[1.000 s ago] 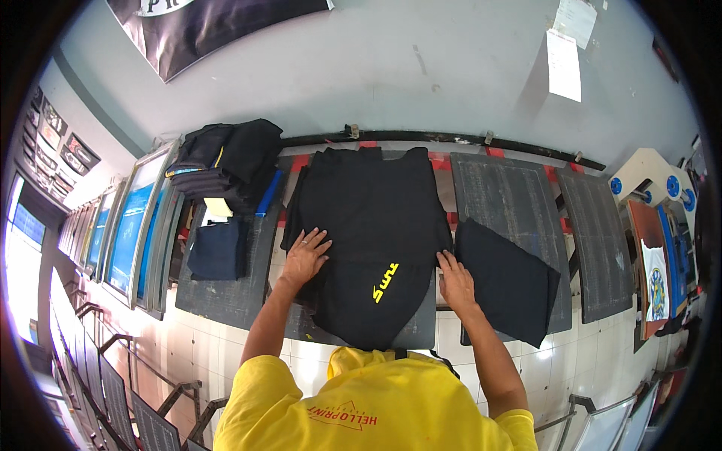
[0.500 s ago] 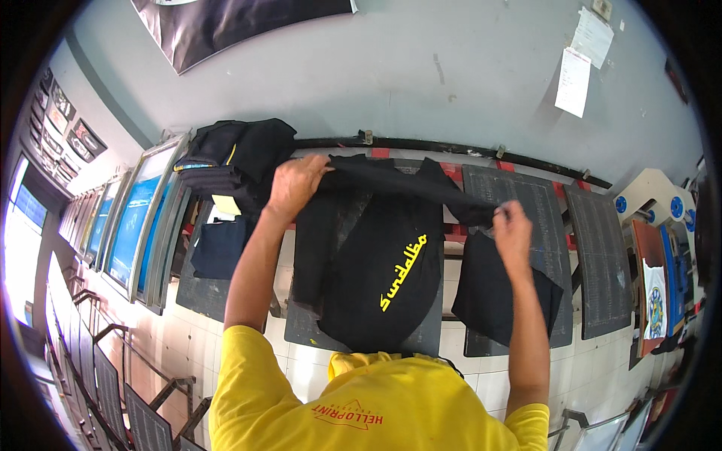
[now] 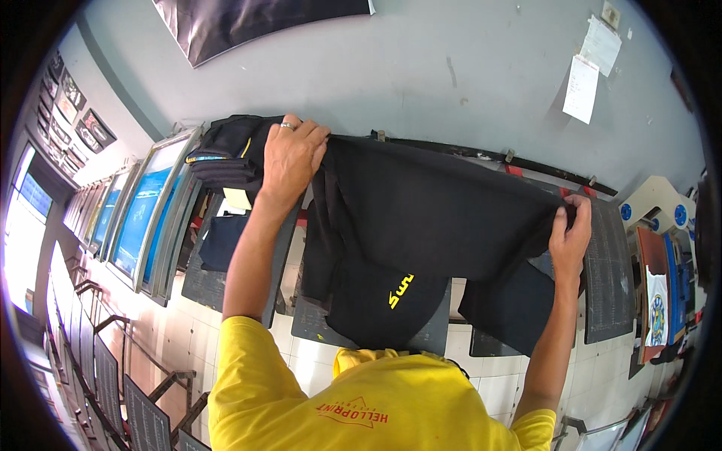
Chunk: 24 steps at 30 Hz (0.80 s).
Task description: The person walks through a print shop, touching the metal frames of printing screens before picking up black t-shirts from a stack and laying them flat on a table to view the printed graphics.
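Note:
A black garment (image 3: 436, 203) is stretched wide between my two hands. My left hand (image 3: 293, 159) grips its far left corner, beside a folded pile. At the right end, the cloth is pinched in my right hand (image 3: 571, 234). The raised cloth hangs across the garment's lower part, which lies on a dark flat board (image 3: 440, 331). Bold yellow lettering (image 3: 401, 291) shows just under the hanging edge, partly covered by it. Another black cloth piece (image 3: 508, 308) rests on a board to the right, below my right hand.
Folded black garments (image 3: 226, 169) are stacked at the far left, with a yellow paper (image 3: 237, 198) and a dark folded cloth (image 3: 218, 242) nearer. Framed blue screens (image 3: 139, 214) lean on the left. A dark rail (image 3: 481, 155) runs along the grey wall. Another board (image 3: 608, 286) stands right.
Both hands have lifted and spread the cloth; my right hand moved right, my left slightly farther away. The narrow strip has opened into a broad panel, covering most of the yellow lettering.

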Tool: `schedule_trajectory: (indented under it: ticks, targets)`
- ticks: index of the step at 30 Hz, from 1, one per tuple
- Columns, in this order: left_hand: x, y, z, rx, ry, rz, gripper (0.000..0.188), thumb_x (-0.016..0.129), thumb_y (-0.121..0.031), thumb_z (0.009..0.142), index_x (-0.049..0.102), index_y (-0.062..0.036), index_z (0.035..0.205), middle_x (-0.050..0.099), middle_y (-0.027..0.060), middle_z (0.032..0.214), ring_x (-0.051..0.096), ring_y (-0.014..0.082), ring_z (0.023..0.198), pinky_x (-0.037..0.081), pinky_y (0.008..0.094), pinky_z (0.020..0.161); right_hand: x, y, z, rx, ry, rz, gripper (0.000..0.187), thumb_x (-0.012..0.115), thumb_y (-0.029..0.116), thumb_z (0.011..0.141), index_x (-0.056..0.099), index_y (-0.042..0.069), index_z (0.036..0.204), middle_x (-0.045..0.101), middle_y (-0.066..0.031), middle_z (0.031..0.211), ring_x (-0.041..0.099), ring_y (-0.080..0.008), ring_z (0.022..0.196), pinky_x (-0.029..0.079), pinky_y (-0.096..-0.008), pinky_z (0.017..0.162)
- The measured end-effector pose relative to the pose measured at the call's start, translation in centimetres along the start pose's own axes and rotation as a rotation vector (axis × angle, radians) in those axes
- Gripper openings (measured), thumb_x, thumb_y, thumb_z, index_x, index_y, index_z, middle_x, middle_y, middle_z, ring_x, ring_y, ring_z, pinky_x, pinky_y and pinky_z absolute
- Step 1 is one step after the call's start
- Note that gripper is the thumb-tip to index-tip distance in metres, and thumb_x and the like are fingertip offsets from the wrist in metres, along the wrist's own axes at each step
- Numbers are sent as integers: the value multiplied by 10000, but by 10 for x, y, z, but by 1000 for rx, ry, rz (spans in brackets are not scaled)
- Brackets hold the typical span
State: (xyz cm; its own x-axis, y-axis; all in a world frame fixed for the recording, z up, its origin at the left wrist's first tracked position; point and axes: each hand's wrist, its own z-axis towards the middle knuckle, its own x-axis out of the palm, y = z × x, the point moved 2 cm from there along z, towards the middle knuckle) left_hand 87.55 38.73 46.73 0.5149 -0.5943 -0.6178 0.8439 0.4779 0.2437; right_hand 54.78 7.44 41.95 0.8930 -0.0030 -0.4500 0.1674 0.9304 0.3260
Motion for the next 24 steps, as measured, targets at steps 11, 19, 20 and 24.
schedule_trajectory:
  ticks: [11, 19, 20, 24]
  targets:
    - [-80, -21, -18, -336, -1189, -545, 217, 618, -49, 887, 542, 1, 1084, 628, 154, 1061, 607, 231, 966, 466, 325, 902, -104, 81, 4, -327, -525, 8, 243, 423, 28, 966, 573, -50, 1140, 595, -179, 1132, 575, -281, 1093, 453, -380, 986]
    - [0, -234, 71, -66, -442, -2116, 231, 602, -86, 918, 551, -76, 1143, 500, 139, 1287, 519, 200, 1158, 417, 311, 951, -27, 150, 35, -216, -31, 292, 173, 502, 14, 930, 613, -27, 1057, 603, -187, 1153, 578, -283, 1099, 424, -358, 971]
    - [4, -254, 64, -260, -310, -2370, 314, 601, -88, 914, 505, -80, 1213, 492, 146, 1316, 522, 194, 1166, 425, 308, 944, -19, 153, 28, -166, -15, 441, 169, 503, 48, 942, 616, -22, 1045, 606, -176, 1140, 588, -281, 1077, 431, -354, 960]
    - [6, -275, 26, -511, -70, -2552, 477, 578, -52, 920, 370, -78, 1348, 473, 159, 1361, 536, 146, 1155, 442, 278, 925, -28, 152, -2, -50, 18, 202, 178, 489, 119, 964, 597, -22, 978, 591, -170, 989, 603, -284, 902, 462, -342, 800]
